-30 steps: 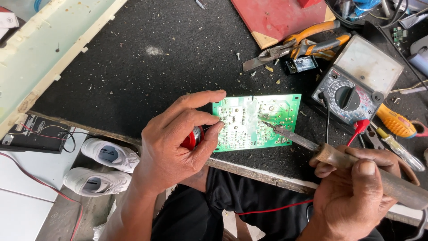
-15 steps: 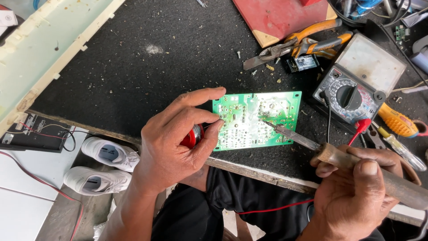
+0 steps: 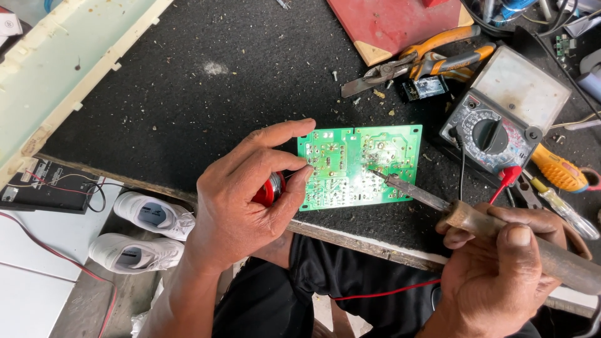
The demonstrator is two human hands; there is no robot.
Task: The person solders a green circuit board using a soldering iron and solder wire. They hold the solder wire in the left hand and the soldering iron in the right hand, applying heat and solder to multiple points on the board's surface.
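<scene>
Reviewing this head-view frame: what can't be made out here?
- Red round object: mostly hidden inside the left hand.
- Soldering iron: handle covered by the right hand, its end cut off by the right edge.
- Tip contact on the green circuit board: too small to confirm.
- Multimeter dial setting: too small.

My board point(image 3: 360, 164) is green, flecked with silver solder dots. The spool point(image 3: 270, 188) under my fingers point(image 3: 294, 181) is red. The surface point(image 3: 188, 106) is speckled black, the pliers point(image 3: 432, 56) orange-handled, the shoes point(image 3: 150, 216) white, the meter point(image 3: 494, 128) black.
</scene>
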